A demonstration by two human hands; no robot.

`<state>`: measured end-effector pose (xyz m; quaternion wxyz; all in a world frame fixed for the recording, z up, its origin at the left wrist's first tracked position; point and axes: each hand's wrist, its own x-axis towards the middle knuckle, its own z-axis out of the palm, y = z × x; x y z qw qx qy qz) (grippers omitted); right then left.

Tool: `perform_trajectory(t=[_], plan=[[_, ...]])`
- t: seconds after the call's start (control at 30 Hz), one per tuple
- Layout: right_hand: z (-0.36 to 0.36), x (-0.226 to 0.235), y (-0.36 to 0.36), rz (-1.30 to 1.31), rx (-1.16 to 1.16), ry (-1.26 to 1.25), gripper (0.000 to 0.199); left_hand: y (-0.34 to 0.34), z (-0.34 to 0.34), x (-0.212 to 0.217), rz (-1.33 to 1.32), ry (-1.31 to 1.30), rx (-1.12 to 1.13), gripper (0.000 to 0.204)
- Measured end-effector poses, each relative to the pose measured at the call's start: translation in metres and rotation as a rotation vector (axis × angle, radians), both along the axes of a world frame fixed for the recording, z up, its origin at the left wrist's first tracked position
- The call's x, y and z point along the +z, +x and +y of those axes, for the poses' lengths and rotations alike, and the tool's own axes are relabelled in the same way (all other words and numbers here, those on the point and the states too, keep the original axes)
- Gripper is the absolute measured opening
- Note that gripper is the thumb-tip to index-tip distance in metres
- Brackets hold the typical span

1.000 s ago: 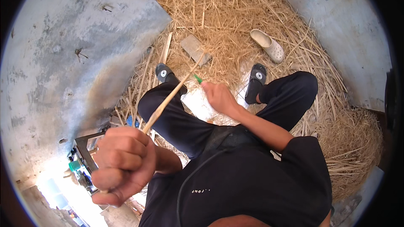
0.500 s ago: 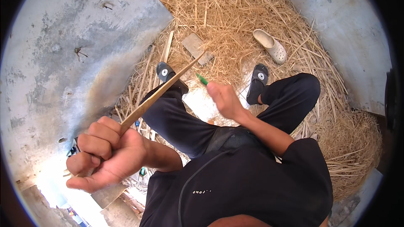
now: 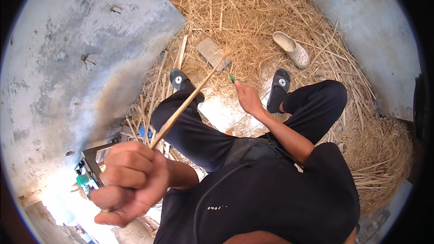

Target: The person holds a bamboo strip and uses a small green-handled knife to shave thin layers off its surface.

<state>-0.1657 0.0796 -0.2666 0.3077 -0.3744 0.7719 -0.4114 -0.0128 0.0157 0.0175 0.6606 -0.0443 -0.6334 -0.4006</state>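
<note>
The left hand (image 3: 131, 180) is drawing back, fist gripping the thin bamboo strip (image 3: 185, 104), now pulled longer; the right hand (image 3: 247, 99) is gripping a green-handled tool (image 3: 232, 78) beside it.

Grey concrete slabs (image 3: 77, 49) flank a floor heaped with dry straw (image 3: 253, 13). A pale clog (image 3: 291, 49) and a flat stone (image 3: 212, 52) lie in it under harsh sunlight.

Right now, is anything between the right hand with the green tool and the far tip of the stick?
Nothing visible is. The left hand grips the stick at its near end. Its far tip rises over the straw, a little left of the right hand and the green tool, with only an open gap between them.
</note>
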Motion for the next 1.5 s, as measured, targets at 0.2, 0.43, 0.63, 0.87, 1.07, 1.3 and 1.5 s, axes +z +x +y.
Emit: perform_trajectory(t=[0.2, 0.43, 0.63, 0.87, 1.07, 1.3, 1.5], plan=[[0.006, 0.108, 0.015, -0.192, 0.29, -0.271, 0.036, 0.008, -0.012, 0.0, -0.008, 0.004, -0.019, 0.046], [-0.015, 0.016, 0.002, -0.067, 0.266, 0.285, 0.05, 0.017, -0.012, -0.001, -0.027, -0.007, -0.108, 0.047], [0.003, -0.064, -0.005, 0.001, 0.209, 0.345, 0.052, 0.014, -0.009, 0.0, 0.006, -0.014, -0.127, 0.048], [0.007, 0.003, -0.034, -0.182, -0.042, 0.113, 0.039, 0.029, -0.024, 0.019, -0.034, 0.456, 0.138, 0.038], [0.011, 0.074, -0.009, -0.302, 0.061, -0.131, 0.036, 0.037, -0.021, 0.011, -0.04, 0.391, -0.123, 0.042], [0.004, 0.106, 0.031, -0.186, 0.246, -0.229, 0.032, 0.025, -0.026, 0.012, -0.105, 0.347, -0.124, 0.054], [-0.016, 0.041, 0.024, -0.007, 0.181, -0.038, 0.042, 0.019, -0.019, 0.013, -0.241, 0.151, -0.256, 0.054]])
